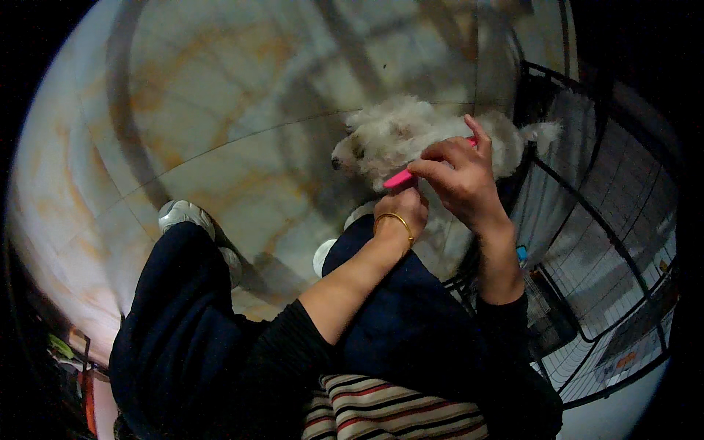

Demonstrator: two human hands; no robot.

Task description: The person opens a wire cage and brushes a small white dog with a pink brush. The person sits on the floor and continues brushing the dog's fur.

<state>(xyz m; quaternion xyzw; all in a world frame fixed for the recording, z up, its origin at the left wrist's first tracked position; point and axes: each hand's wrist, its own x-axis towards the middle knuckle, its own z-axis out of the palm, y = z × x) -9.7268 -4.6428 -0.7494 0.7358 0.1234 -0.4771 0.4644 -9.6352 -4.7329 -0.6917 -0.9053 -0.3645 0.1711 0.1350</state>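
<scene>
A small fluffy white dog (381,136) stands on the floor in front of my knees, its head to the left and its tail to the right. My right hand (462,180) is closed on a slim pink tool (400,178), held over the dog's side with the pink end pointing left. Whether the tool has teeth or bristles does not show. Just below that end, my left hand (405,211), with a gold bracelet (396,218) at the wrist, is curled closed against the dog's chest. Whatever its fingers grip is hidden.
A black wire cage (587,213) stands on the right, close to the dog's tail and my right arm. Marbled tiles (242,169) cover the floor. My white shoes (185,213) are below the dog's level. Assorted items (77,352) lie at the lower left.
</scene>
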